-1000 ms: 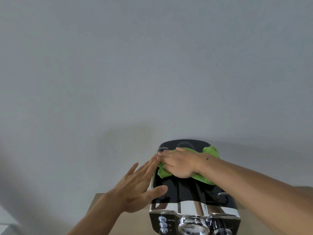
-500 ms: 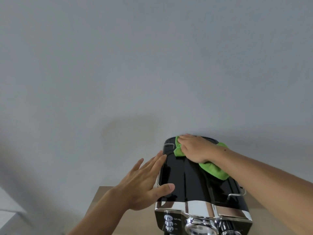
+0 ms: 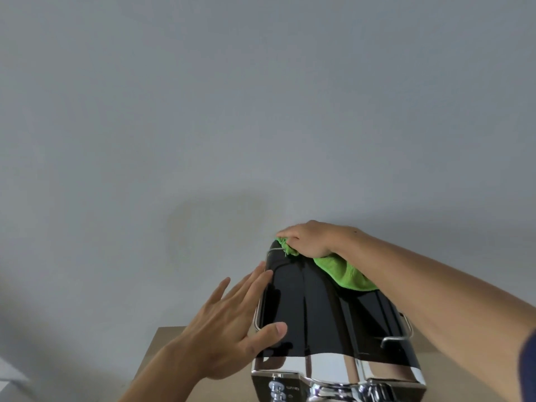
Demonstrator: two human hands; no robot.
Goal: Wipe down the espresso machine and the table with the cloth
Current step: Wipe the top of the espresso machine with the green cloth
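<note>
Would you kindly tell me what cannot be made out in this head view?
Head view only:
- espresso machine: front panel cut off by the bottom edge.
- green cloth: partly hidden under the right hand and forearm.
- table: mostly hidden behind the machine and the left hand.
- button markings: too small to read.

Both forearms are bare down to the left hand (image 3: 220, 323) and right hand (image 3: 307, 239), a small dark mole marks the right wrist, and a dark navy sleeve (image 3: 529, 369) covers the right upper arm.
</note>
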